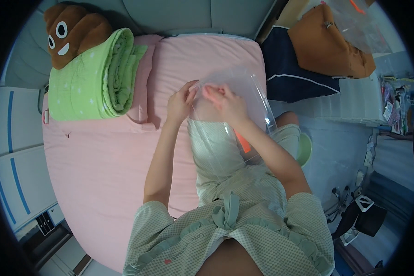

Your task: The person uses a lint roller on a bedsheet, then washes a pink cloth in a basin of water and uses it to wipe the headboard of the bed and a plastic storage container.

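A clear plastic case or bag point(257, 92), its edges catching the light, lies across my lap, and my legs show through it. My left hand point(181, 102) is closed, thumb and fingers pinching the left edge of the clear plastic. Over the upper part of the plastic, my right hand point(232, 106) is closed around a small soft pink piece point(211, 93), which looks like a cloth and presses on the surface. An orange strip point(242, 141) shows at the plastic's lower part, partly behind my right forearm.
I sit on a pink-sheeted bed point(101, 161). A folded green quilt point(83, 92) and a brown plush cushion point(76, 34) are stacked at far left. At far right are a navy cushion point(290, 69) and a brown bag point(326, 46). A green bin point(304, 149) stands on the floor.
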`<move>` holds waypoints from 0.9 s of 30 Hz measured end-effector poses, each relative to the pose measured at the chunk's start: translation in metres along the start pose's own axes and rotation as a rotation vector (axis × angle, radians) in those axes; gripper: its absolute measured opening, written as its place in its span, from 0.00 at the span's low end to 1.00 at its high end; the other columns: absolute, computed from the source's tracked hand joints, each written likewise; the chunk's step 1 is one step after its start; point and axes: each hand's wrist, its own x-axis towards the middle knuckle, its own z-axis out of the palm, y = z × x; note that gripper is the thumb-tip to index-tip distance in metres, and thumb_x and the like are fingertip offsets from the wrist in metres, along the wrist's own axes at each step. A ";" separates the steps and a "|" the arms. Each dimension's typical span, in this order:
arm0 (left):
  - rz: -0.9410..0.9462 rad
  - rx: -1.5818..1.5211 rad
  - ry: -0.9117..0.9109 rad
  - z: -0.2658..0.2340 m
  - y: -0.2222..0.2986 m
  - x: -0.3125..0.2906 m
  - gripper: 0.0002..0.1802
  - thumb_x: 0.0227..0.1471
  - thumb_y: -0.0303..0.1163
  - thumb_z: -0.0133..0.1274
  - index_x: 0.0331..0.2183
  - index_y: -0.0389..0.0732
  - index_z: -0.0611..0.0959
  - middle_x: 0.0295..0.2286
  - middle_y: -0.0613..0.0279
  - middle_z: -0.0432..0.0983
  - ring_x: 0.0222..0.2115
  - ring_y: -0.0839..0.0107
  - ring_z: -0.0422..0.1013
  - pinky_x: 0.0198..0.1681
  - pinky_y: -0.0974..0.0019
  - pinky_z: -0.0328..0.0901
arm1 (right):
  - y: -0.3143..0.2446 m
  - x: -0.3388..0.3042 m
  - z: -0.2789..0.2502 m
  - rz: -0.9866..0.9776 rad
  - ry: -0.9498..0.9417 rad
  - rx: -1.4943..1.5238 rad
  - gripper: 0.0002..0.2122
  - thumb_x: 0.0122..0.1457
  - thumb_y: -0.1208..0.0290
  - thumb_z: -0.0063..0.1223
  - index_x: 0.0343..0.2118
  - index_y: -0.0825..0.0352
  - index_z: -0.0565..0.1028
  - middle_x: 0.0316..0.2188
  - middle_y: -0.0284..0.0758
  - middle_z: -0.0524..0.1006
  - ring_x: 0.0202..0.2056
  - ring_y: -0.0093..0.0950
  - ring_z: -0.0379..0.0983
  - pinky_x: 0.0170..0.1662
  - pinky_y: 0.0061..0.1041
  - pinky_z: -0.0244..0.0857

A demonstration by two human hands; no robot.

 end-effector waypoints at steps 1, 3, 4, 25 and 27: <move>-0.015 0.000 -0.013 -0.001 -0.003 -0.002 0.16 0.58 0.40 0.44 0.45 0.48 0.79 0.14 0.59 0.69 0.15 0.69 0.69 0.22 0.64 0.62 | 0.008 0.004 0.000 -0.005 0.002 0.002 0.14 0.54 0.64 0.49 0.46 0.48 0.72 0.39 0.30 0.69 0.26 0.33 0.75 0.28 0.37 0.71; -0.031 -0.002 -0.024 -0.003 -0.006 -0.004 0.16 0.57 0.39 0.47 0.46 0.49 0.79 0.14 0.59 0.69 0.15 0.71 0.68 0.22 0.66 0.62 | 0.029 0.008 -0.002 0.154 0.050 -0.063 0.16 0.53 0.65 0.51 0.47 0.48 0.72 0.39 0.31 0.69 0.29 0.36 0.76 0.32 0.38 0.71; -0.032 -0.013 -0.025 -0.003 -0.006 -0.004 0.15 0.56 0.38 0.47 0.45 0.48 0.79 0.14 0.59 0.69 0.15 0.72 0.67 0.22 0.67 0.62 | 0.043 0.006 -0.004 0.152 0.051 -0.066 0.16 0.53 0.65 0.51 0.47 0.48 0.72 0.39 0.31 0.69 0.29 0.36 0.76 0.32 0.38 0.71; -0.043 -0.008 0.090 -0.002 -0.001 -0.009 0.12 0.56 0.39 0.46 0.38 0.51 0.82 0.17 0.52 0.73 0.19 0.55 0.70 0.24 0.58 0.62 | 0.073 -0.012 -0.030 0.203 0.082 -0.192 0.15 0.51 0.63 0.53 0.44 0.52 0.74 0.36 0.33 0.71 0.28 0.39 0.75 0.29 0.37 0.70; -0.059 -0.011 0.064 -0.004 0.003 -0.008 0.12 0.56 0.39 0.46 0.38 0.51 0.82 0.18 0.51 0.73 0.19 0.55 0.70 0.24 0.58 0.62 | 0.071 -0.025 -0.029 0.332 0.018 -0.178 0.15 0.51 0.62 0.53 0.44 0.52 0.74 0.35 0.34 0.72 0.27 0.39 0.75 0.29 0.38 0.70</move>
